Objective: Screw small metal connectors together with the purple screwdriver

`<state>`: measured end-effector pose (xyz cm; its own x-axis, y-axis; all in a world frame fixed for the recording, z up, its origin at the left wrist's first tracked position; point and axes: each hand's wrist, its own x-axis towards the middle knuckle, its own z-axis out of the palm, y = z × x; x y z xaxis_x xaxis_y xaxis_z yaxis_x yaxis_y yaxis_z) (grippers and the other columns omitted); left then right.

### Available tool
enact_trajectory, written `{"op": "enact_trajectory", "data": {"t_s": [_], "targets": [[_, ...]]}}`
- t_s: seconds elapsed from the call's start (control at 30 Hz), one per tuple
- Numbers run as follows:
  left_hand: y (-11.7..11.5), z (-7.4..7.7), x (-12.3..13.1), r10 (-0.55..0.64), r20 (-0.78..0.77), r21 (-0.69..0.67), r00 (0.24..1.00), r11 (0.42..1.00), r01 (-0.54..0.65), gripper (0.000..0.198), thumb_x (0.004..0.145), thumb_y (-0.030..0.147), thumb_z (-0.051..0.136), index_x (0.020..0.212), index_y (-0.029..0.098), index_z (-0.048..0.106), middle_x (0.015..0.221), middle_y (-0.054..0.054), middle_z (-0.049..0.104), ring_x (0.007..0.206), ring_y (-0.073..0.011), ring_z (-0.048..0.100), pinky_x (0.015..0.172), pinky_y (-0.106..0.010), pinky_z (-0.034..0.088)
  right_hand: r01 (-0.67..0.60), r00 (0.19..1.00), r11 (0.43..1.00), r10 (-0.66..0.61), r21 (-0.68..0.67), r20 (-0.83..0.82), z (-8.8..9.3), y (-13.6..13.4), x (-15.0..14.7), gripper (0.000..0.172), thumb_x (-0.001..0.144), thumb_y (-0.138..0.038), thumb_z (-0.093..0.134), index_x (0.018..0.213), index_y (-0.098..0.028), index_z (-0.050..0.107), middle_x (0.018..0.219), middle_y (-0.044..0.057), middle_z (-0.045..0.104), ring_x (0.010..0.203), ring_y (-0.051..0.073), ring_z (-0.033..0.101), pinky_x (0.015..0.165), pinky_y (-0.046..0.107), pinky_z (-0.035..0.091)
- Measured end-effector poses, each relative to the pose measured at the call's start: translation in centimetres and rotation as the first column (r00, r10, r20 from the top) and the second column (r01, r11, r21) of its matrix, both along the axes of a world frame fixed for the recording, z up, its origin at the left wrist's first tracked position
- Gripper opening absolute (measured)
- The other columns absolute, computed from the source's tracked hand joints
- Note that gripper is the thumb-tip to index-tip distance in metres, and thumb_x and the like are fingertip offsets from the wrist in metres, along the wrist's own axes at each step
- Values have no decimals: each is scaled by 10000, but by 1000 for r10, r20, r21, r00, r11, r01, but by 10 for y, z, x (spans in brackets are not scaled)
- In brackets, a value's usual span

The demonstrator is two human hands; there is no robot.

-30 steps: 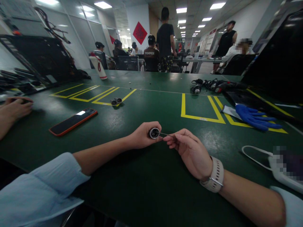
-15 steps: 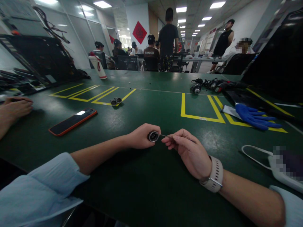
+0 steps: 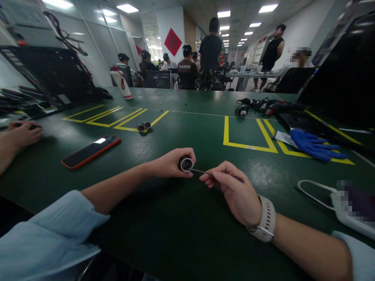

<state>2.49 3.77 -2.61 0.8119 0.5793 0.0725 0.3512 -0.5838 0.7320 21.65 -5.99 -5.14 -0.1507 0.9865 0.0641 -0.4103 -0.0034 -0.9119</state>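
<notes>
My left hand [image 3: 172, 163] is wrapped round a dark cylindrical connector [image 3: 186, 164] with a metal rim, its open round face turned towards me and to the right. Pinched in my right hand [image 3: 230, 183] is a thin screwdriver [image 3: 200, 171]; most of its handle hides behind my fingers. The tip of the shaft reaches the lower right of the connector's face; whether it touches the inside I cannot tell. Both hands are held above the green table [image 3: 164, 230].
An orange-edged phone [image 3: 91, 151] lies at left, near another person's hand [image 3: 25, 134]. Two small metal connectors [image 3: 143, 126] sit by yellow tape marks. At right are cabled connectors [image 3: 249, 107], a blue glove [image 3: 316, 144] and a white strapped item [image 3: 348, 207]. A white cup [image 3: 122, 84] stands behind.
My left hand has shifted slightly left and up with the connector, whose face now shows more fully. More of the screwdriver shaft is visible between my hands.
</notes>
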Motion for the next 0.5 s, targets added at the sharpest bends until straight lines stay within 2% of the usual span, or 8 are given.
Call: {"op": "enact_trajectory", "data": {"t_s": [0.13, 0.37, 0.5], "targets": [[2, -1, -2, -14, 21, -66, 1000, 998, 15, 229, 688, 178, 705, 839, 127, 541, 836, -17, 546, 764, -137, 533, 678, -264, 440, 21, 1000, 999, -22, 39, 20, -2, -1, -1, 74, 808, -224, 594, 746, -186, 608, 806, 31, 717, 760, 152, 605, 705, 303, 449], [2, 2, -2, -45, 26, -73, 999, 996, 47, 213, 702, 164, 700, 876, 118, 586, 857, -27, 572, 808, -146, 555, 731, -279, 455, 73, 996, 995, -75, 70, 38, -8, 1, 2, 93, 837, -230, 569, 760, -189, 602, 789, 26, 696, 744, 156, 598, 689, 309, 456], [1, 0, -2, 32, 62, -82, 998, 996, -26, 189, 728, 197, 679, 881, 134, 588, 839, -14, 575, 783, -137, 559, 715, -271, 457, 92, 993, 977, -105, 191, 58, -10, 1, 6, 90, 874, -243, 531, 832, -217, 606, 834, 20, 663, 795, 174, 590, 691, 328, 465]]}}
